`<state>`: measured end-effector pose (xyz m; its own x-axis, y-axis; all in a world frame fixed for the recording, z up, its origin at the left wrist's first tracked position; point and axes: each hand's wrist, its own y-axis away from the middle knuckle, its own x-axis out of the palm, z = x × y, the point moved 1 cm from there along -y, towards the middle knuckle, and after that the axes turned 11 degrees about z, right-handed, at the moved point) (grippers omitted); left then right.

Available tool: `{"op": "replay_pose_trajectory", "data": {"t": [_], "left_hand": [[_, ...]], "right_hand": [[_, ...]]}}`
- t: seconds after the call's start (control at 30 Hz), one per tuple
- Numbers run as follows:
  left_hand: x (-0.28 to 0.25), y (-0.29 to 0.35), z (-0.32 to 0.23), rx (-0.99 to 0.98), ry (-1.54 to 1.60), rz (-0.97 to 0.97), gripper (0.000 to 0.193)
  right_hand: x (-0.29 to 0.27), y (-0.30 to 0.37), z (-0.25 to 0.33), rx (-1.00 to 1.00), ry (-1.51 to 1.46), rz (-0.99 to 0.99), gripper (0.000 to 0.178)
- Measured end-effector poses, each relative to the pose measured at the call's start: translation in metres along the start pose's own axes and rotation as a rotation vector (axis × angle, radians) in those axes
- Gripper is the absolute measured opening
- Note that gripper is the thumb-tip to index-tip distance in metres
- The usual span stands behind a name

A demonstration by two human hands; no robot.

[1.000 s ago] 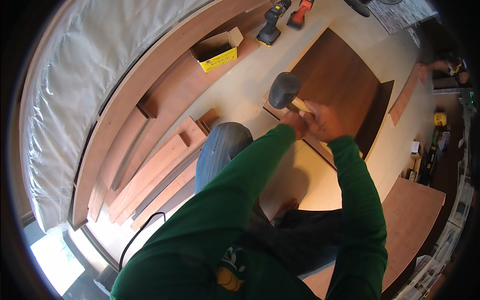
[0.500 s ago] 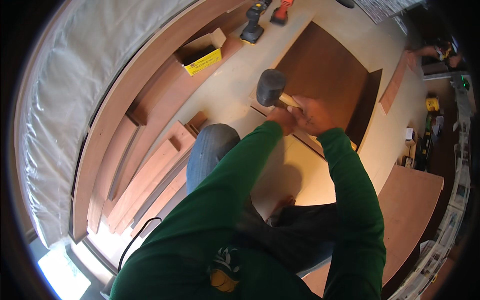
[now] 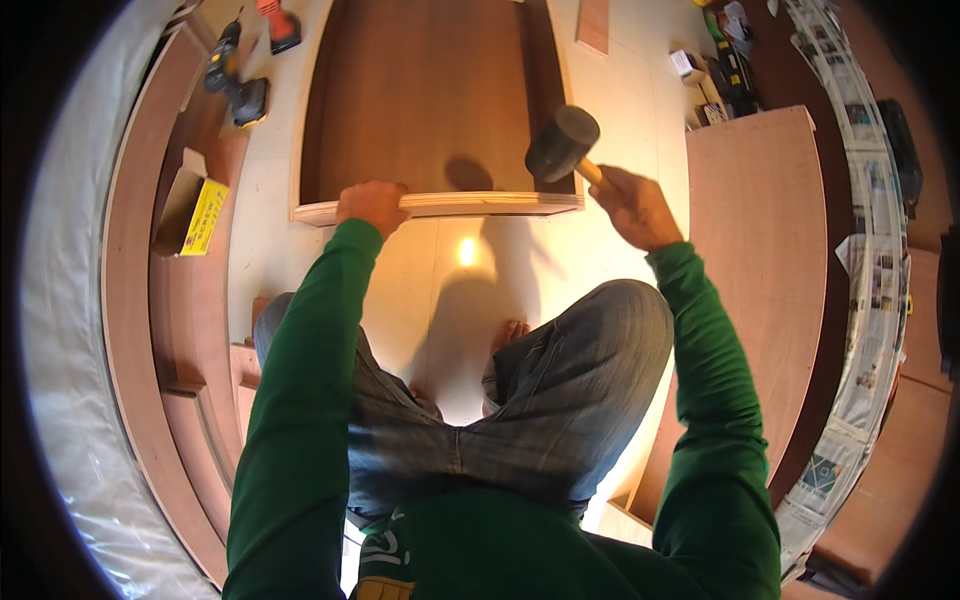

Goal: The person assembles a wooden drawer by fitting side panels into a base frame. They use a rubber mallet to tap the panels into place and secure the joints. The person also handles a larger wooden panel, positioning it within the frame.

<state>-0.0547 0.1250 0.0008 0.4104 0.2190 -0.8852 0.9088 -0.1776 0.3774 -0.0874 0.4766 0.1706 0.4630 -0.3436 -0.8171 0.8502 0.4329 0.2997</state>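
A shallow wooden box (image 3: 420, 90), like a drawer with a brown bottom, lies on the floor in front of me. My left hand (image 3: 372, 206) is closed over the left part of its near edge board (image 3: 480, 203). In my right hand (image 3: 636, 207) is the pale wooden handle of a rubber mallet (image 3: 562, 143). The mallet's black head is tilted above the box's near right corner, and its shadow falls on the bottom panel. Whether the head touches the wood I cannot tell.
At the left are an open yellow screw box (image 3: 200, 215), a black cordless drill (image 3: 235, 85) and a red power tool (image 3: 280, 28). Long boards (image 3: 135, 300) run along that side. A large wooden panel (image 3: 755, 240) lies at the right. My bent knees (image 3: 590, 350) are close in front.
My hands have come apart: the left now grips the box's near edge, the right alone holds the mallet. My view has turned, with the box now straight ahead.
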Motion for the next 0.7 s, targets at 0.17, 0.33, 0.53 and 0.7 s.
{"op": "replay_pose_trajectory", "data": {"t": [0.17,0.33,0.53,0.7], "left_hand": [[-0.021,-0.007,-0.008,-0.031,-0.043,0.103,0.037],[-0.012,-0.007,-0.003,-0.010,-0.078,0.054,0.041],[-0.017,-0.005,-0.005,-0.019,-0.091,0.101,0.041],[-0.017,-0.005,-0.015,-0.014,-0.131,0.074,0.042]], "right_hand": [[0.040,0.039,-0.058,0.113,-0.189,-0.153,0.030],[0.040,0.039,-0.046,0.127,-0.180,-0.136,0.027],[0.049,0.035,-0.046,0.117,-0.226,-0.165,0.024],[0.048,0.027,-0.061,0.085,-0.129,-0.164,0.014]]}}
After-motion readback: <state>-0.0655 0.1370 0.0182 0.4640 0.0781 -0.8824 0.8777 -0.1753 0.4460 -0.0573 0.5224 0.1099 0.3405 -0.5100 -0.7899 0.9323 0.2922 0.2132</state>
